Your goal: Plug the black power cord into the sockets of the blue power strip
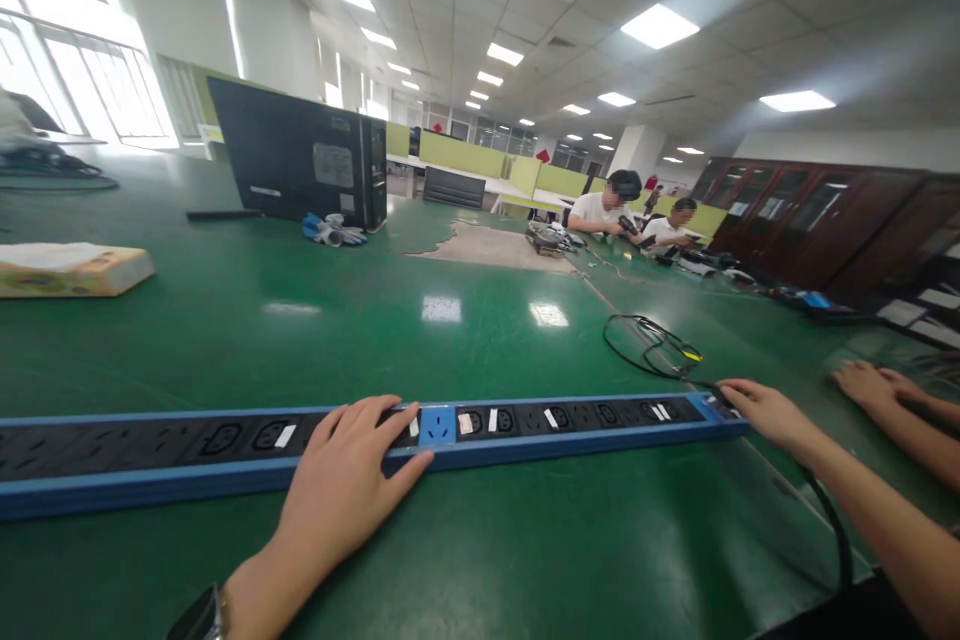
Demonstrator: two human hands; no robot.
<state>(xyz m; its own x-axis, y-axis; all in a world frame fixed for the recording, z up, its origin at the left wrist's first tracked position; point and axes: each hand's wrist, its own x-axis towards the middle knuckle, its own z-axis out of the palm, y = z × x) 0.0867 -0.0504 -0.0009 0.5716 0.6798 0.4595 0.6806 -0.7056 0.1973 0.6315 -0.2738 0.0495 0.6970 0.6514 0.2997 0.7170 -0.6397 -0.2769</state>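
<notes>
- While a green table (225, 350) is filling most of the lower frame, a brown cabinet (817, 210) is standing at the right, behind it.
- Two people (596, 210) are sitting at the table's far side, right of the upper centre, both wearing white tops.
- One black case (292, 155) is standing on the table at the upper left.
- A long blue-edged strip (465, 456) is lying on the table across the lower frame, running from the left edge to right of centre, its black sockets facing up.
- A thin black cable (649, 345) is lying in loose loops at centre right, just beyond the strip's right end.
- A yellow pack (124, 272) is lying at the left edge.
- The left hand (356, 465) is lying across the strip near the lower centre, fingers spread over the top, thumb along the near edge; it is not clenching, but I cannot tell whether it is gripping or only resting.
- The right hand (761, 412) is touching the strip's right end with its fingertips; I cannot tell whether it is grasping anything.
- A co-worker's hands (870, 386) are resting at the right edge, apart from the strip.
- Grey-and-blue gloves (334, 230) are lying just in front of the case.
- A dark watch (201, 617) is circling the left wrist, bottom left.
- One blue socket (437, 427) is sitting just right of the left hand.
- Small white labels (285, 436) are sticking to the strip.
</notes>
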